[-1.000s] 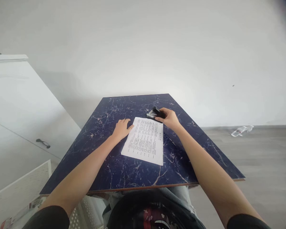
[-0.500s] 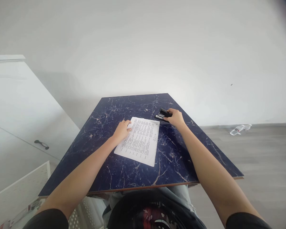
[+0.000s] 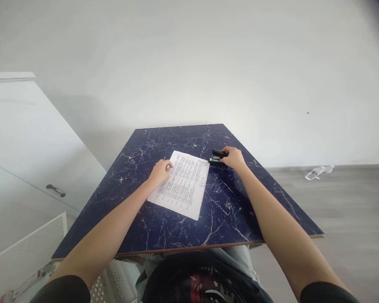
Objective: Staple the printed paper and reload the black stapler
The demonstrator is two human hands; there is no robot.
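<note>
Printed sheets of paper point(image 3: 185, 185) lie turned at an angle on the dark blue marbled table point(image 3: 233, 210). My left hand point(image 3: 160, 172) grips their left edge, fingers curled around it. A black stapler point(image 3: 219, 156) is held in my right hand point(image 3: 234, 158), with its jaws parted and a silvery inner part showing. The stapler's front end is right at the far right corner of the paper; I cannot tell whether the corner lies between the jaws. How many sheets there are cannot be made out.
A white cabinet point(image 3: 34, 160) with a dark handle stands to the left. Low at the left are a white-framed panel point(image 3: 28, 240) and a perforated white basket point(image 3: 109, 282). A crumpled clear plastic wrapper point(image 3: 317, 172) lies on the floor by the wall at right.
The paper has shifted slightly left with my left hand. My right hand has brought the stapler a little nearer to me and turned it level, its front end still by the paper's corner.
</note>
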